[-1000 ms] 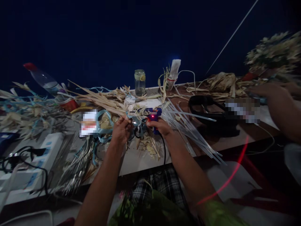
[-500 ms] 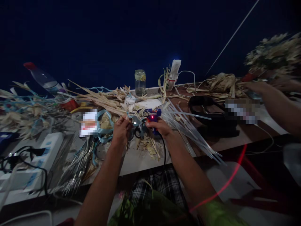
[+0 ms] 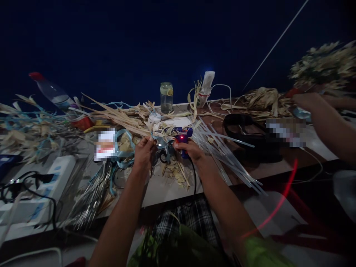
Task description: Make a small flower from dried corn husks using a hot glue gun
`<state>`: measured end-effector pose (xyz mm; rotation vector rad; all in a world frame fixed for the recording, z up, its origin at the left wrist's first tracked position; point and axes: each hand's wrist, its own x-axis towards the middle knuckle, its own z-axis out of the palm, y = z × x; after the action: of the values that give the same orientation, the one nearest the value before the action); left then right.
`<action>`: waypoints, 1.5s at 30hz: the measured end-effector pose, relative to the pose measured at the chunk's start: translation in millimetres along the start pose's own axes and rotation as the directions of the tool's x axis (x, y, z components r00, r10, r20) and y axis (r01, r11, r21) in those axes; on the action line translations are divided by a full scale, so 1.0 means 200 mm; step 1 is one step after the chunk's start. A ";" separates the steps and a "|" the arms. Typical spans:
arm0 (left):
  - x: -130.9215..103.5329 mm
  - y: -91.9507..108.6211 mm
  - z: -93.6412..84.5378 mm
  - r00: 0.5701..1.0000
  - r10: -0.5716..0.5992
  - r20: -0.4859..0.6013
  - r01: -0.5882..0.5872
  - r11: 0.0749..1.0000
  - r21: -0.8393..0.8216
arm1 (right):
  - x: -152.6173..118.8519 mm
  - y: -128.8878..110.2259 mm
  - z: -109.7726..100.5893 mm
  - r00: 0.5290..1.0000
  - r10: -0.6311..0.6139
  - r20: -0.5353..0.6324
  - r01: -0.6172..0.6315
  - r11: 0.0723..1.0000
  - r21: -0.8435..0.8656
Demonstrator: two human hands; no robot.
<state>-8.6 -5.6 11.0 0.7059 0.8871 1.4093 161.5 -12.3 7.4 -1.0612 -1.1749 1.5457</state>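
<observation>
My left hand (image 3: 145,149) is closed in a pinch around the base of a small dried-husk flower (image 3: 150,130) with light blue ribbon at it. To its right, my right hand (image 3: 189,148) grips a blue glue gun (image 3: 183,135) with a lit red light, its black cord hanging down over the table edge. The gun's front end points left, towards my left hand. Light blue ribbon (image 3: 164,141) and dark-handled scissors (image 3: 163,156) lie between the hands. Whether the gun's tip touches the ribbon is too dim to tell.
Clear glue sticks (image 3: 236,167) lie right of the gun, near a black strap (image 3: 241,126). Behind stand a water bottle (image 3: 166,98) and a cup (image 3: 202,99). Dried husks (image 3: 119,116), wires (image 3: 91,196) and a power strip (image 3: 52,185) are at left. Another person's arm (image 3: 328,118) reaches in at right.
My hands have barely moved; the glue gun sits very slightly further right. At the right, the other person's hand has shifted a little to the right.
</observation>
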 end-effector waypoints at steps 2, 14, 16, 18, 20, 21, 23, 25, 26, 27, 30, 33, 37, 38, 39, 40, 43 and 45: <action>0.01 -0.01 0.00 1.000 0.006 -0.025 -0.006 1.000 0.016 | 0.00 0.00 0.00 1.000 -0.010 0.021 0.010 1.000 -0.004; 0.02 -0.03 -0.01 0.998 0.033 -0.051 -0.032 0.999 0.022 | -0.01 -0.01 0.02 0.999 -0.003 -0.036 0.001 0.999 -0.037; 0.02 -0.03 -0.01 0.998 0.028 -0.064 -0.026 0.999 0.023 | -0.01 -0.01 0.02 0.999 0.003 -0.042 -0.005 0.999 -0.054; 0.02 -0.02 0.00 0.998 0.025 -0.059 -0.023 0.999 0.026 | 0.00 0.00 0.02 0.999 0.003 -0.053 -0.007 0.997 -0.083; 0.01 -0.01 0.00 0.998 0.032 -0.050 -0.031 0.999 0.030 | 0.00 0.01 0.02 0.998 -0.001 -0.063 -0.006 0.994 -0.107; 0.01 -0.01 0.00 0.998 0.037 -0.049 -0.036 0.999 0.033 | 0.00 0.01 0.03 0.997 -0.005 -0.073 -0.004 0.993 -0.118; 0.00 -0.01 0.01 0.998 0.046 -0.052 -0.044 0.998 0.040 | 0.00 0.01 0.03 0.997 -0.011 -0.082 0.001 0.992 -0.129; 0.01 -0.01 0.00 0.997 0.048 -0.064 -0.045 0.998 0.037 | 0.00 0.01 0.03 0.997 -0.014 -0.079 0.004 0.993 -0.115; 0.01 -0.01 0.00 0.996 0.047 -0.072 -0.045 0.999 0.030 | 0.00 0.01 0.03 0.997 -0.014 -0.073 0.007 0.995 -0.103; 0.02 -0.02 -0.01 0.996 0.043 -0.078 -0.042 0.999 0.026 | 0.00 0.00 0.03 0.997 -0.012 -0.071 0.006 0.996 -0.093; 0.02 -0.02 -0.01 0.997 0.028 -0.068 -0.025 0.999 0.036 | 0.00 0.00 0.03 0.997 -0.008 -0.078 0.000 0.996 -0.093; 0.01 -0.01 -0.01 1.000 0.008 -0.023 -0.008 1.000 0.026 | 0.01 0.03 0.02 0.996 -0.003 -0.094 -0.007 0.994 -0.105; 0.00 0.01 0.00 1.000 -0.018 0.014 0.018 1.000 -0.022 | 0.04 0.07 0.01 0.988 0.016 -0.155 -0.030 0.996 -0.088; 0.00 0.01 -0.01 0.999 -0.018 0.028 0.019 0.999 -0.040 | 0.05 0.07 0.01 0.987 0.015 -0.160 -0.025 0.998 -0.061; 0.01 0.01 -0.01 0.999 -0.012 0.043 0.015 0.998 -0.058 | 0.05 0.07 0.01 0.987 0.017 -0.161 -0.021 1.000 -0.021; 0.01 0.00 -0.01 0.998 -0.005 0.057 0.010 0.997 -0.076 | 0.05 0.06 0.00 0.987 0.023 -0.161 -0.019 0.999 0.029; 0.03 -0.01 -0.03 0.997 0.008 0.077 0.000 0.995 -0.102 | 0.06 0.04 -0.02 0.987 0.046 -0.154 -0.015 0.980 0.198; 0.04 -0.02 -0.04 0.996 0.003 0.087 0.006 0.995 -0.102 | 0.07 0.03 -0.04 0.985 0.062 -0.163 -0.013 0.957 0.288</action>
<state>-13.6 0.8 3.5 0.6829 0.7420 1.4020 163.9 2.3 -2.4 -1.0024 -0.7895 1.5645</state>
